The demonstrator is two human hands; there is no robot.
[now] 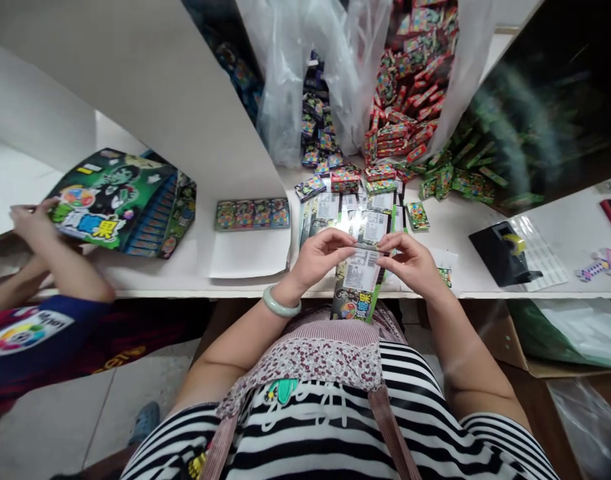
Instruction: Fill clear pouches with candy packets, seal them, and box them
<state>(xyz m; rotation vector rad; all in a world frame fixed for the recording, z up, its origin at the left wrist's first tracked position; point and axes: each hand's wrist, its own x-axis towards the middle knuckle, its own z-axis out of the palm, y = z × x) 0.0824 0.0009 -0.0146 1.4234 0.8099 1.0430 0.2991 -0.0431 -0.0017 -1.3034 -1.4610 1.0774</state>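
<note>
My left hand [318,261] and my right hand [413,261] face each other over the front edge of the table. Both pinch a flat printed packet [355,287] between thumb and fingers at its upper part. It carries a white barcode panel and colourful lettering, and its lower end hangs past the edge towards my apron. Beneath and behind my hands lie more flat printed packets [325,208]. Small red candy boxes [345,179], a purple box [310,188] and a green box [418,217] lie around them.
A white tray [250,257] holding a row of small boxes stands left. Clear bags of red boxes [410,100] stand behind; green boxes [478,153] spill at right. A black tape dispenser [505,253] sits right. Another person's hands hold a large display box [120,200] at far left.
</note>
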